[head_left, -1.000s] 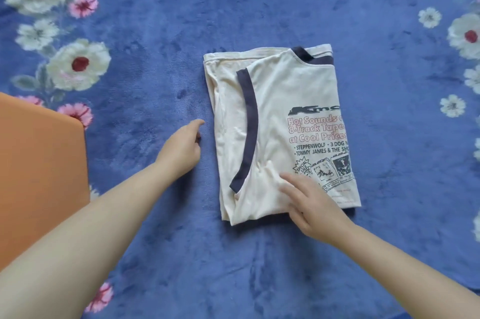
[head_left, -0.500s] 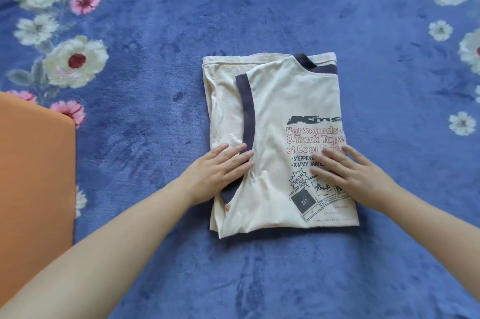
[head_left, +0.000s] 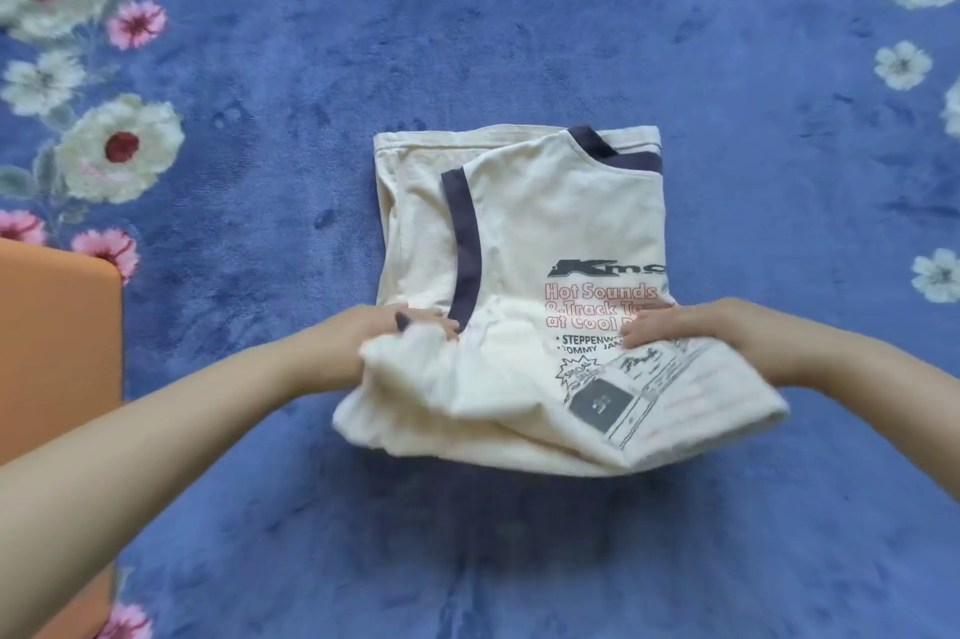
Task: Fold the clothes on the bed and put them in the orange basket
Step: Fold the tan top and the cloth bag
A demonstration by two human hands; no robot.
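The big blue blanket [head_left: 519,40] with flowers covers the bed, and the orange basket [head_left: 57,352] waits at the 9 o'clock side, close by, so I think the folded clothes can go in fast. The cream T-shirt [head_left: 540,233] lies in the middle, already folded small, and its near edge at 6 o'clock is lifted up, maybe to fold it once more or to pick it up. The left hand [head_left: 384,331] grips the shirt's left side with curled fingers, and the right hand [head_left: 670,326] holds the right side, fingers on top.
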